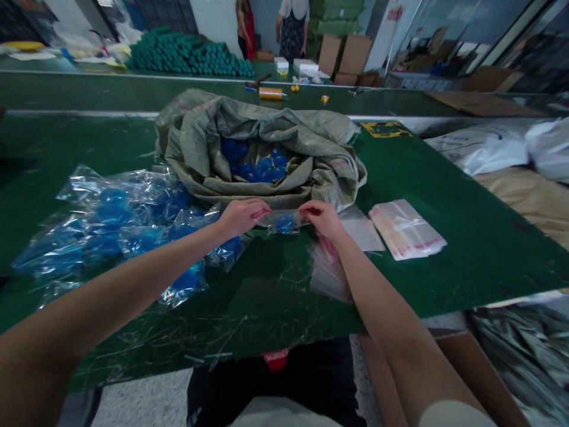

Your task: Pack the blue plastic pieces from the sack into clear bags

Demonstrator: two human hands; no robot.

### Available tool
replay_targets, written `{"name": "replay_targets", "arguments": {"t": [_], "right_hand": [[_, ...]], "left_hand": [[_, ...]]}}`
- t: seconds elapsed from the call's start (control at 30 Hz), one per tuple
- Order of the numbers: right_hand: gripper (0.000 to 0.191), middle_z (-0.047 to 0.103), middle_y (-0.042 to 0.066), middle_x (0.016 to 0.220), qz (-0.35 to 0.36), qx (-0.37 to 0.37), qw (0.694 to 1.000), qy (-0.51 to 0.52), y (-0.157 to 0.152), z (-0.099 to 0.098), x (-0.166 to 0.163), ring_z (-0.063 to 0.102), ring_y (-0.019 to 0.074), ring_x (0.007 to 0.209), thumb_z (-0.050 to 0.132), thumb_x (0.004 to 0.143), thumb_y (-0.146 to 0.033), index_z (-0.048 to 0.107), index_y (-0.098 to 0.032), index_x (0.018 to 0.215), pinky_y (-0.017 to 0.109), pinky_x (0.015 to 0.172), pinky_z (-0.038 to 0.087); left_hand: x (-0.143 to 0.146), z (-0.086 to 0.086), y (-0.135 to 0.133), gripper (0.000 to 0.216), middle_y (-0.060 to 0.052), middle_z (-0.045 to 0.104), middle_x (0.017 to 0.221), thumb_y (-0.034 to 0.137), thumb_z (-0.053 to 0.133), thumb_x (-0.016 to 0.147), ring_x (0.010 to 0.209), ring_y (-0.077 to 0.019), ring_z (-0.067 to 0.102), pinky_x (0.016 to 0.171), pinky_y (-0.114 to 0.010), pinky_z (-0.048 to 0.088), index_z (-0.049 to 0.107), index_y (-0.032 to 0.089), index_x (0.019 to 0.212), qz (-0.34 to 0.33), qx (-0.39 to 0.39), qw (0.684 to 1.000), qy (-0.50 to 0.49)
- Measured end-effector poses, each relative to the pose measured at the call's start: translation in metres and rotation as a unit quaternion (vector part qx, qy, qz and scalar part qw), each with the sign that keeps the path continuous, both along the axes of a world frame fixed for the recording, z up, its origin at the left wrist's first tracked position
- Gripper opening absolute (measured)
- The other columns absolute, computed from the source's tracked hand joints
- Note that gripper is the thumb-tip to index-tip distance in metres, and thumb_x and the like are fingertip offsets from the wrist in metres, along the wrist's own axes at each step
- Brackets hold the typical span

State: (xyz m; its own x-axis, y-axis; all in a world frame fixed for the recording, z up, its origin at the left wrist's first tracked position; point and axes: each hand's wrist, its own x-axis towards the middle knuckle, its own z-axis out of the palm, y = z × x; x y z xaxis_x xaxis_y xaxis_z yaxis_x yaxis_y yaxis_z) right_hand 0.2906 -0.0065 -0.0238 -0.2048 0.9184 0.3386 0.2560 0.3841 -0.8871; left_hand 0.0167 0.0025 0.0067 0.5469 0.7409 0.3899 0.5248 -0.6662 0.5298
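Note:
A small clear plastic bag with a blue ball (284, 222) inside is stretched between my two hands, just above the table. My left hand (243, 216) pinches the bag's left end, and my right hand (323, 217) pinches its right end. Right behind them lies a grey woven sack (195, 148), its mouth rolled open around several loose blue balls (267, 169). To the left is a heap of bagged blue balls (113, 207). Loose flat clear bags (329, 273) lie partly under my right forearm.
A stack of flat clear bags (406, 228) lies to the right on the green table (444, 196). On the far table are a pile of green rolls (186, 53) and an orange roll of tape (272, 93). Two people stand at the back. White sacks (489, 145) lie at the right.

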Motion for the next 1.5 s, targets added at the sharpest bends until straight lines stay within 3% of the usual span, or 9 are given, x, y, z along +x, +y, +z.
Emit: {"name": "replay_targets", "arguments": {"t": [0.1, 0.3, 0.47, 0.8, 1.07, 1.17, 1.27, 1.4, 1.5], "right_hand": [[0.014, 0.071, 0.003, 0.084, 0.01, 0.041, 0.998, -0.039, -0.001, 0.002, 0.002, 0.066, 0.0181, 0.08, 0.06, 0.08, -0.022, 0.073, -0.023, 0.085, 0.035, 0.079, 0.054], [0.017, 0.072, 0.004, 0.09, 0.021, 0.069, 0.995, -0.071, 0.0, 0.001, 0.003, 0.066, 0.0193, 0.086, 0.058, 0.082, -0.02, 0.074, -0.024, 0.086, 0.036, 0.082, 0.054], [0.017, 0.072, 0.005, 0.092, 0.028, 0.091, 0.992, -0.079, -0.002, 0.004, 0.003, 0.067, 0.0206, 0.088, 0.058, 0.082, -0.02, 0.074, -0.025, 0.082, 0.037, 0.082, 0.054], [0.022, 0.072, 0.005, 0.096, 0.033, 0.143, 0.981, -0.127, -0.001, 0.003, 0.003, 0.066, 0.0196, 0.086, 0.057, 0.083, -0.015, 0.076, -0.026, 0.085, 0.035, 0.082, 0.053], [0.022, 0.071, 0.006, 0.097, 0.031, 0.197, 0.962, -0.188, -0.001, 0.004, 0.001, 0.067, 0.0176, 0.086, 0.056, 0.085, -0.011, 0.075, -0.022, 0.086, 0.03, 0.079, 0.053], [0.021, 0.072, 0.006, 0.094, 0.024, 0.217, 0.96, -0.177, 0.0, 0.002, 0.002, 0.067, 0.0165, 0.084, 0.057, 0.084, -0.009, 0.075, -0.02, 0.086, 0.029, 0.077, 0.053], [0.02, 0.072, 0.006, 0.093, 0.016, 0.225, 0.959, -0.173, 0.001, 0.0, 0.002, 0.068, 0.0161, 0.083, 0.057, 0.084, -0.009, 0.075, -0.02, 0.086, 0.028, 0.076, 0.054], [0.021, 0.072, 0.006, 0.094, 0.015, 0.221, 0.96, -0.169, 0.0, 0.0, 0.002, 0.068, 0.0166, 0.084, 0.057, 0.085, -0.009, 0.075, -0.02, 0.087, 0.029, 0.077, 0.055], [0.022, 0.072, 0.006, 0.094, 0.013, 0.215, 0.962, -0.168, 0.0, 0.001, 0.002, 0.068, 0.0168, 0.084, 0.057, 0.084, -0.009, 0.075, -0.021, 0.087, 0.03, 0.077, 0.055]], "left_hand": [[-0.005, -0.002, -0.002, 0.018, -0.004, 0.074, 0.105, 0.026, 0.054, 0.086, 0.089, -0.0175, 0.068, 0.078, -0.026, 0.048, 0.071, 0.023, 0.086, -0.01, 0.018, 0.998, 0.051], [-0.011, 0.002, -0.002, 0.018, -0.003, 0.074, 0.11, 0.026, 0.056, 0.084, 0.085, -0.0162, 0.068, 0.074, -0.025, 0.051, 0.072, 0.024, 0.09, -0.047, 0.029, 0.995, 0.088], [-0.014, 0.007, -0.001, 0.015, -0.005, 0.074, 0.11, 0.024, 0.057, 0.083, 0.083, -0.017, 0.069, 0.075, -0.027, 0.051, 0.072, 0.024, 0.085, -0.092, 0.023, 0.992, 0.083], [-0.019, 0.001, 0.005, 0.021, -0.005, 0.073, 0.117, 0.021, 0.052, 0.089, 0.097, -0.0199, 0.069, 0.087, -0.033, 0.053, 0.073, 0.024, 0.088, -0.121, 0.089, 0.977, 0.151], [-0.013, 0.013, 0.0, 0.022, -0.005, 0.075, 0.11, 0.016, 0.049, 0.09, 0.084, -0.0162, 0.071, 0.075, -0.027, 0.053, 0.071, 0.021, 0.086, -0.138, 0.164, 0.958, 0.188], [-0.012, 0.015, -0.004, 0.025, -0.005, 0.074, 0.111, 0.012, 0.047, 0.089, 0.083, -0.0146, 0.07, 0.069, -0.024, 0.051, 0.07, 0.018, 0.091, -0.116, 0.203, 0.951, 0.203], [-0.012, 0.013, -0.009, 0.022, -0.003, 0.074, 0.112, 0.011, 0.047, 0.085, 0.071, -0.0116, 0.068, 0.059, -0.022, 0.046, 0.068, 0.018, 0.08, -0.061, 0.199, 0.961, 0.18], [-0.01, 0.014, -0.018, 0.018, -0.004, 0.075, 0.107, 0.011, 0.051, 0.078, 0.066, -0.0111, 0.062, 0.057, -0.023, 0.042, 0.056, 0.016, 0.061, 0.012, 0.128, 0.984, 0.121], [-0.001, 0.022, -0.026, 0.02, -0.004, 0.07, 0.077, 0.022, 0.054, 0.08, 0.061, -0.0123, 0.055, 0.058, -0.025, 0.039, 0.051, 0.017, 0.061, 0.133, 0.024, 0.988, 0.078]]}}
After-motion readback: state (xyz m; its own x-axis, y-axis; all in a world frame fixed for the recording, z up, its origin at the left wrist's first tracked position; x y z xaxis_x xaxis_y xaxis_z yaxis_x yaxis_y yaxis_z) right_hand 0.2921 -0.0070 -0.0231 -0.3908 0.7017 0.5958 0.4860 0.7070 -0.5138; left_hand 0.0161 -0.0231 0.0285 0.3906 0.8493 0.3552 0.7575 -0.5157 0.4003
